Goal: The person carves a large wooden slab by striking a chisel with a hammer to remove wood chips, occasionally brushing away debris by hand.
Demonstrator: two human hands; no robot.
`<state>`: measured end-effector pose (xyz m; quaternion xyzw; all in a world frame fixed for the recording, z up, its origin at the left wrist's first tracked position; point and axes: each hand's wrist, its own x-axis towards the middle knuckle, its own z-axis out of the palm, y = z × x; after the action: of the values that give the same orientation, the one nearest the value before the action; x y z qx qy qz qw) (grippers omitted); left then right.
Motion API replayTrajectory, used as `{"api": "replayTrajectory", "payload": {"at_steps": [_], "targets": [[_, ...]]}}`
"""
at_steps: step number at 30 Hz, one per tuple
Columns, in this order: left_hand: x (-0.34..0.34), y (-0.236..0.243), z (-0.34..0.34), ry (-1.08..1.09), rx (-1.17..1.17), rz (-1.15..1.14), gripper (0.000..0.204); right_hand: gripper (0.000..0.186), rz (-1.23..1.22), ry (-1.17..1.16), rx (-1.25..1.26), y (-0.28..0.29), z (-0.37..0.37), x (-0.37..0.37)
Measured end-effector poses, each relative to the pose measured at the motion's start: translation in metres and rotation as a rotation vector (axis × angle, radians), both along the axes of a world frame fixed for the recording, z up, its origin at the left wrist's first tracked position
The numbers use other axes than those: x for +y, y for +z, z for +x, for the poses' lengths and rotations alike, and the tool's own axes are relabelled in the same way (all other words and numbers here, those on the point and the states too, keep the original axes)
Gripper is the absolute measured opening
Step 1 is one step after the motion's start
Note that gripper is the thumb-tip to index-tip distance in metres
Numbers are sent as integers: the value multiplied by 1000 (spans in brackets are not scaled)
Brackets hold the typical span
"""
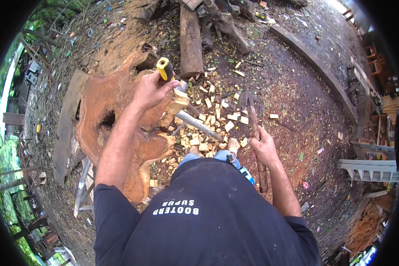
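Note:
My left hand (151,92) is closed round a yellow-and-black tool handle (165,70) above the far right part of a large reddish-brown wooden slab (95,95). The handle's round butt end faces up; its lower end and any blade are hidden. Lower and to the right, my right hand (264,147) grips a long wooden-handled tool (253,116) with a curved dark metal head like an adze's. That head points away from me, over the ground and apart from the slab. The slab has a wavy edge, a dark hole, and a pale, freshly cut face near my left hand.
Pale wood chips (204,146) litter the ground around my feet. A grey pole (197,124) slants out from under the slab. Logs (190,44) lie beyond, a long beam (317,66) at the far right, and a grey ladder-like piece (372,170) at the right.

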<state>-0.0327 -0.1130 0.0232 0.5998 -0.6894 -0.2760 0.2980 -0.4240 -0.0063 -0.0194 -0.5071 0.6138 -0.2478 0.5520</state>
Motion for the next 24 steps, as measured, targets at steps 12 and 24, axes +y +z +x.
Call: {"api": "replayTrajectory", "payload": {"at_steps": [12,24], "targets": [[9,-23,10,107,79,-123,32,25,-281,347,336,88,50,-44],[20,-31,16,118,165,-203,37,24,-905,757,499,202,158,-92]]}}
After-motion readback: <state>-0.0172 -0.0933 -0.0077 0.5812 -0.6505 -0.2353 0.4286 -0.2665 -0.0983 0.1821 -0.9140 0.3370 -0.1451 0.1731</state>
